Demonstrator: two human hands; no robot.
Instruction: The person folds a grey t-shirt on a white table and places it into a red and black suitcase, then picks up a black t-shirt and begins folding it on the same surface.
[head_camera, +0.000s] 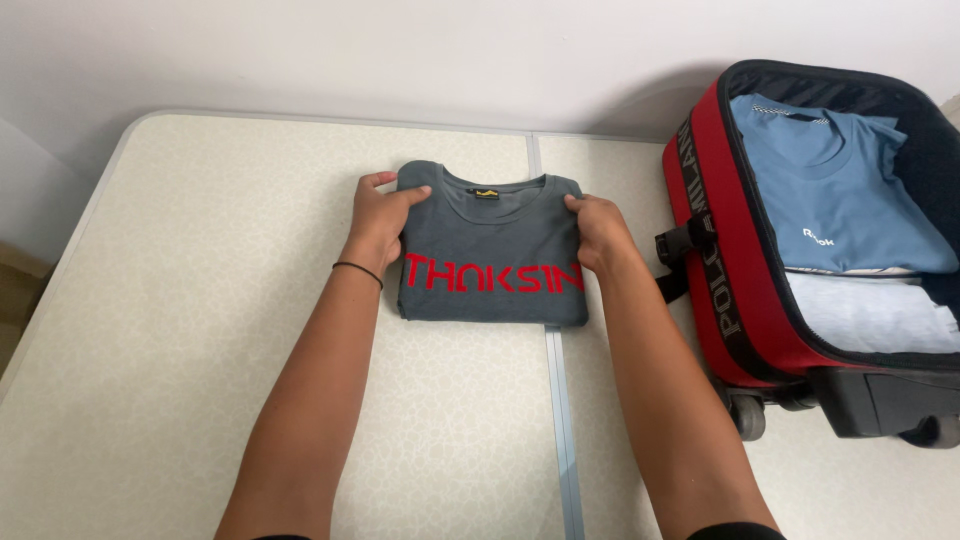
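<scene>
A dark grey T-shirt (490, 235) with red lettering lies folded into a rectangle on the beige table (200, 300), near its far edge. My left hand (380, 215) grips the shirt's upper left corner, fingers curled over the shoulder fold. My right hand (600, 230) holds the upper right corner the same way. A thin black band circles my left wrist. Both forearms reach in from the bottom of the view.
An open red and black suitcase (720, 270) lies at the right on the table, wheels toward me. Inside it are a folded blue T-shirt (840, 190) and a white garment (870, 315). A metal seam (560, 420) runs down the table. A white wall stands behind.
</scene>
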